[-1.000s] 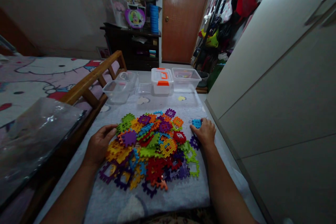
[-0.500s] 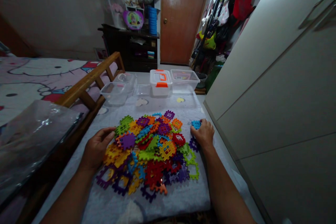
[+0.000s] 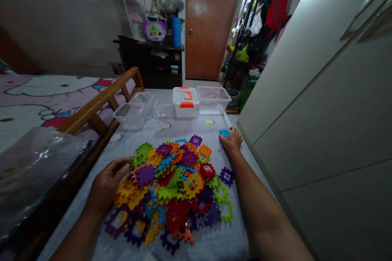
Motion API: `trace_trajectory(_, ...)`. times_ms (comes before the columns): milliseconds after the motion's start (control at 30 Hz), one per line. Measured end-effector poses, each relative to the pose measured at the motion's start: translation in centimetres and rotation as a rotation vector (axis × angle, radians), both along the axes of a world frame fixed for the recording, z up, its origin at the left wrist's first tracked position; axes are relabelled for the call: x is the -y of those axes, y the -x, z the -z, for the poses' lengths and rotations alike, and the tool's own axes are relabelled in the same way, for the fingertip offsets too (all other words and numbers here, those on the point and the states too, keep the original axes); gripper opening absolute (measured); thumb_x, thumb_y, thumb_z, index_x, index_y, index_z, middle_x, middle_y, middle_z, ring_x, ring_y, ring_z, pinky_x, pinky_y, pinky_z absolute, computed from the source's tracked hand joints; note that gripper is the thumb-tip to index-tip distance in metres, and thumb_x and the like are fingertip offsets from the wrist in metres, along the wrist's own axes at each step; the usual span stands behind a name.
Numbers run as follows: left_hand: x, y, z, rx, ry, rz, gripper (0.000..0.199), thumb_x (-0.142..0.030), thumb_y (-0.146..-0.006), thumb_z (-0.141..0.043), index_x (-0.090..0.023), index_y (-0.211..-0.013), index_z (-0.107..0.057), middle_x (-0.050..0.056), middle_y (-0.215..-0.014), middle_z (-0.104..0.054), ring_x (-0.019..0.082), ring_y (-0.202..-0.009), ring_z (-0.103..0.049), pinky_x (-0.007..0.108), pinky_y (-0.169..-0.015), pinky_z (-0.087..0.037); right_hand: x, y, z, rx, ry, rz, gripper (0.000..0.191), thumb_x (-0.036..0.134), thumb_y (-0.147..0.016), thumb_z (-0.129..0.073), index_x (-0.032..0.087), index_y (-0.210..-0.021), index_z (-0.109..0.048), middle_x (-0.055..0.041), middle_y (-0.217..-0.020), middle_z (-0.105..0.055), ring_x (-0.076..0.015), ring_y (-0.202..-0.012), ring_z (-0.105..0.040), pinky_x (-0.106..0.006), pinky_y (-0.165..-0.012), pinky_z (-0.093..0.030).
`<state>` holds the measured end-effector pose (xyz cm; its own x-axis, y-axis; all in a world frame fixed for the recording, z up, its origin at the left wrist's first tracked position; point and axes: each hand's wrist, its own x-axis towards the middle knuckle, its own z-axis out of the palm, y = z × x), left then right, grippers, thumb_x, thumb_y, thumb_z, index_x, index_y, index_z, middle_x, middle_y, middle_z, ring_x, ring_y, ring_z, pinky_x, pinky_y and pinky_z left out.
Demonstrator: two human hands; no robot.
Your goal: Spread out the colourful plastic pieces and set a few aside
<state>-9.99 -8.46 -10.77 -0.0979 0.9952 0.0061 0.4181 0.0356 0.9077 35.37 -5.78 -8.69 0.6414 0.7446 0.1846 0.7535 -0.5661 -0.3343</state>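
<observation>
A pile of colourful plastic interlocking tiles point(image 3: 177, 189) with toothed edges lies on the cloth-covered table. My right hand point(image 3: 233, 140) reaches past the pile's far right side, thumb and fingers closed on a blue interlocking tile point(image 3: 224, 132) at the table's right edge. Nearer to me, a dark purple tile point(image 3: 227, 176) with window-like holes lies flat below my right forearm. At the pile's left edge rests my left hand point(image 3: 108, 182), holding nothing, with thumb and fingers a little apart beside a green tile point(image 3: 138, 160).
Along the table's far end stand a lidded clear box with orange clips point(image 3: 185, 108), an open clear bin point(image 3: 213, 104) and clear tubs point(image 3: 130, 117). A wooden bed rail point(image 3: 101, 104) runs along the left. A pale cabinet point(image 3: 309, 106) borders the right side.
My right hand has moved away from me along the table's right edge with the blue tile, leaving the purple tile uncovered. My left hand stays by the pile. The view has shifted slightly.
</observation>
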Motion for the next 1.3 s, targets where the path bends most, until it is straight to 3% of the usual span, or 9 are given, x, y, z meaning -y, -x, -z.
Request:
trace_trajectory(133, -0.3, 0.4, 0.7, 0.006, 0.004, 0.006, 0.051, -0.064, -0.075, -0.065, -0.024, -0.107, -0.069, 0.006, -0.118, -0.071, 0.032, -0.119, -0.062, 0.045, -0.110, -0.044, 0.3, -0.1, 0.7, 0.029, 0.003, 0.054, 0.066, 0.048, -0.076, -0.069, 0.013, -0.130, -0.053, -0.0186, -0.126, -0.060, -0.0344, -0.119, -0.053, -0.041, -0.097, -0.038)
trace_trajectory(300, -0.2, 0.3, 0.6, -0.004, 0.028, 0.001, 0.052, -0.064, -0.074, -0.065, -0.024, -0.107, -0.068, 0.006, -0.119, -0.070, 0.032, -0.119, -0.062, 0.047, -0.111, -0.043, 0.8, 0.0, 0.7, 0.042, 0.036, 0.133, 0.064, 0.060, -0.076, -0.066, 0.012, -0.117, -0.063, -0.0210, -0.123, -0.058, -0.0371, -0.117, -0.051, -0.045, -0.097, -0.038)
trace_trajectory(733, 0.1, -0.3, -0.5, -0.014, -0.002, -0.020, 0.048, -0.061, -0.072, -0.067, -0.024, -0.102, -0.071, 0.005, -0.111, -0.074, 0.031, -0.110, -0.067, 0.038, -0.095, -0.055, 1.9, 0.5, 0.3, 0.039, 0.015, 0.130, 0.056, 0.054, -0.075, -0.066, 0.011, -0.112, -0.067, -0.0216, -0.120, -0.059, -0.0387, -0.116, -0.051, -0.048, -0.098, -0.038)
trace_trajectory(1100, 0.0, -0.1, -0.2, 0.010, 0.010, -0.003, 0.050, -0.061, -0.072, -0.067, -0.023, -0.105, -0.070, 0.007, -0.115, -0.073, 0.032, -0.115, -0.065, 0.042, -0.103, -0.049, 2.0, 1.0, 0.1, 0.054, 0.014, 0.128, 0.058, 0.056, -0.078, -0.064, 0.010, -0.113, -0.066, -0.0221, -0.119, -0.060, -0.0382, -0.116, -0.051, -0.050, -0.098, -0.036)
trace_trajectory(1300, 0.3, -0.5, -0.8, 0.013, -0.007, -0.006, 0.047, -0.058, -0.072, -0.068, -0.022, -0.103, -0.070, 0.007, -0.113, -0.074, 0.031, -0.111, -0.067, 0.041, -0.100, -0.052, 2.1, 1.0, 0.3, 0.059, 0.008, 0.126, 0.057, 0.055, -0.077, -0.063, 0.010, -0.112, -0.065, -0.0220, -0.118, -0.060, -0.0388, -0.114, -0.051, -0.050, -0.097, -0.036)
